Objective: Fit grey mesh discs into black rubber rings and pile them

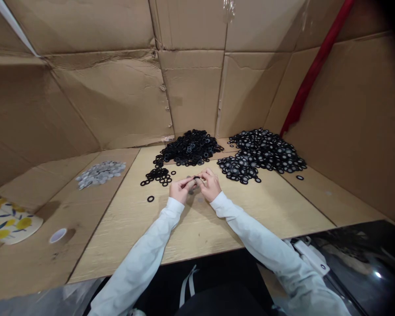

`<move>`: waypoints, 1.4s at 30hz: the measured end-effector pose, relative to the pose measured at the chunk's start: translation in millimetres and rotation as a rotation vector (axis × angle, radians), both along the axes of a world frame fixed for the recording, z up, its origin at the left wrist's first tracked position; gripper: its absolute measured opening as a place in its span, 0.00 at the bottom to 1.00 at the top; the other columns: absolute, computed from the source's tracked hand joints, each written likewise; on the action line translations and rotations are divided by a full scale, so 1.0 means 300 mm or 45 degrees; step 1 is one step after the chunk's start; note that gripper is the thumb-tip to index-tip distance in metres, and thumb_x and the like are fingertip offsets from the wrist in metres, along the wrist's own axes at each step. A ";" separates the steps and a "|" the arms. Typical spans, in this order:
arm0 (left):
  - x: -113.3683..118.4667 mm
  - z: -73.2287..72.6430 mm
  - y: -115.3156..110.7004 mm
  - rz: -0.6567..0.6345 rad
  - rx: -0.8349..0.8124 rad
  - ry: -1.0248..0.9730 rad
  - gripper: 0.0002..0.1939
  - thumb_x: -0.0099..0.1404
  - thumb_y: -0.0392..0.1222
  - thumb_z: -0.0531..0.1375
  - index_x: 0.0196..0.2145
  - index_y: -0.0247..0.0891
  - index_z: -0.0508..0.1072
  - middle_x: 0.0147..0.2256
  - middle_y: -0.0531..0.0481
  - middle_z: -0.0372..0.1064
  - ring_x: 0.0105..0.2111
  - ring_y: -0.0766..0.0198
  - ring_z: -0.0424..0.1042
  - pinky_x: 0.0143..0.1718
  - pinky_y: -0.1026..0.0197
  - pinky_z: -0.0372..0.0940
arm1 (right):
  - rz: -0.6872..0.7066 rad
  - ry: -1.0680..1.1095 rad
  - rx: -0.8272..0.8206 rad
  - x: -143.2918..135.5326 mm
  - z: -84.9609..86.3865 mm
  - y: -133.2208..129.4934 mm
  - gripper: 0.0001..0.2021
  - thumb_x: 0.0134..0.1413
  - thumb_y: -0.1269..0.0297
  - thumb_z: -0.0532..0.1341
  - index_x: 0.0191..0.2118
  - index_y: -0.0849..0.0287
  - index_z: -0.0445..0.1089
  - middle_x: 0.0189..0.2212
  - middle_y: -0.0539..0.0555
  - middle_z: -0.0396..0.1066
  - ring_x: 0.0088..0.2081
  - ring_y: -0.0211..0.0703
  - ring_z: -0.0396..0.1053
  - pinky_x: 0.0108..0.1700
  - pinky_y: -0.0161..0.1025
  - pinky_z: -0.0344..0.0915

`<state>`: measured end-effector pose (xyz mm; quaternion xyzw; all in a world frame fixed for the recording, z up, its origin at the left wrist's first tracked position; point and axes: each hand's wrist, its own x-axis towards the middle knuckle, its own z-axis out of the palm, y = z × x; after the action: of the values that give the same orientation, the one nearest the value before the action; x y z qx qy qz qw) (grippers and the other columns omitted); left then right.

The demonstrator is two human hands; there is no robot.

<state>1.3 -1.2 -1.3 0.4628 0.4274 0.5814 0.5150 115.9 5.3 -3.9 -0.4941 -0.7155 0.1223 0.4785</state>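
Note:
My left hand (179, 189) and my right hand (211, 187) meet over the middle of the board, fingertips pinched on a small black ring (196, 177). Whether a disc sits inside this ring is too small to tell. Partly hidden under my fingers, a few small grey discs (191, 192) lie on the board. One loose black ring (150, 199) rests left of my left hand, with a small cluster of black rings (158, 174) just beyond it. Right of my hands is a heap of black rings with pale centres (238, 167).
A large pile of black rings (192, 147) stands behind my hands, and a bigger heap of pale-centred rings (270, 149) at the back right. Pale discs (100, 174) are piled at left, near a tape roll (58, 235) and a lemon-patterned object (13, 221). Cardboard walls (191, 92) surround the board.

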 end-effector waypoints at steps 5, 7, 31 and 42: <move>-0.011 -0.016 0.012 0.046 0.053 0.137 0.14 0.37 0.38 0.64 0.26 0.34 0.75 0.28 0.46 0.72 0.33 0.57 0.69 0.40 0.56 0.62 | -0.063 0.044 -0.048 -0.005 -0.008 0.003 0.05 0.43 0.68 0.53 0.23 0.59 0.64 0.25 0.51 0.59 0.31 0.40 0.58 0.36 0.39 0.51; -0.015 -0.010 0.014 0.013 0.008 0.083 0.14 0.36 0.39 0.65 0.26 0.33 0.75 0.28 0.46 0.72 0.31 0.57 0.70 0.39 0.55 0.62 | 0.015 0.118 -0.056 -0.003 -0.010 0.010 0.04 0.42 0.68 0.53 0.22 0.59 0.64 0.24 0.50 0.58 0.29 0.38 0.57 0.34 0.38 0.53; -0.014 0.007 0.012 -0.035 -0.173 -0.234 0.14 0.31 0.34 0.66 0.22 0.30 0.73 0.23 0.47 0.71 0.23 0.65 0.69 0.37 0.57 0.63 | 0.210 0.532 -0.307 0.014 -0.027 0.049 0.09 0.37 0.60 0.58 0.21 0.62 0.68 0.19 0.49 0.62 0.23 0.35 0.57 0.28 0.34 0.55; -0.014 0.005 -0.005 0.106 0.032 0.094 0.11 0.39 0.36 0.63 0.24 0.31 0.74 0.25 0.45 0.71 0.24 0.63 0.69 0.32 0.58 0.64 | 0.106 0.187 -0.034 0.009 -0.008 0.017 0.04 0.39 0.67 0.57 0.22 0.61 0.67 0.22 0.49 0.56 0.24 0.34 0.55 0.27 0.33 0.55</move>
<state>-3.0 -2.6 0.1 0.4722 0.4575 0.5902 0.4684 118.6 10.5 -6.2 -0.4600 -0.6966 0.1876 0.5176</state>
